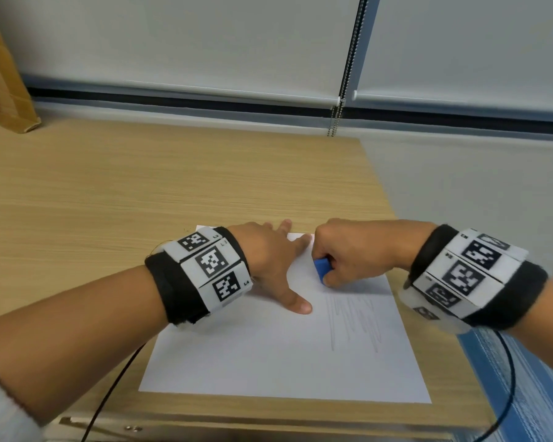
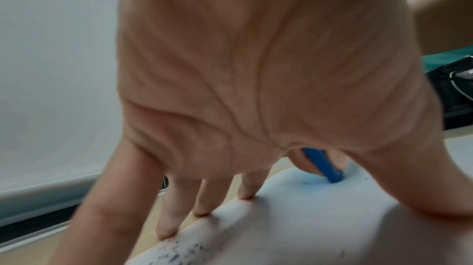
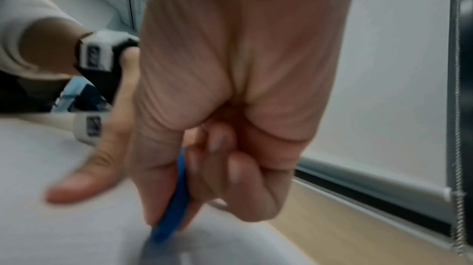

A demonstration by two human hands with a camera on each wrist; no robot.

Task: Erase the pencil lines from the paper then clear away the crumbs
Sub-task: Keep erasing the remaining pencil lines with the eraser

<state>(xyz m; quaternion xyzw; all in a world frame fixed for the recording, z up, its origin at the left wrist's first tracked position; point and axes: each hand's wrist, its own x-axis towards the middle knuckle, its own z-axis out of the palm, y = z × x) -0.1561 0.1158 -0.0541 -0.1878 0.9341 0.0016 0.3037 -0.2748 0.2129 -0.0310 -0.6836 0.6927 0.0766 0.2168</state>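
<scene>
A white sheet of paper (image 1: 268,352) lies on the wooden desk, with grey pencil lines (image 1: 353,320) on its right half. My left hand (image 1: 278,266) lies flat on the sheet's upper part, fingers spread, thumb toward me. My right hand (image 1: 342,256) pinches a blue eraser (image 1: 321,270) and presses its tip on the paper just above the lines. In the left wrist view the blue eraser (image 2: 323,165) touches the paper (image 2: 307,229) beyond my spread fingers (image 2: 204,198); dark crumbs (image 2: 184,251) lie along the near edge. The right wrist view shows the eraser (image 3: 171,206) between thumb and fingers.
The wooden desk (image 1: 141,186) stretches back and left of the paper. A cardboard box (image 1: 0,74) stands at the far left corner. Roller blinds with a bead chain (image 1: 339,116) hang behind. The desk's right edge runs close to the paper. A black cable (image 1: 109,393) trails from my left wristband.
</scene>
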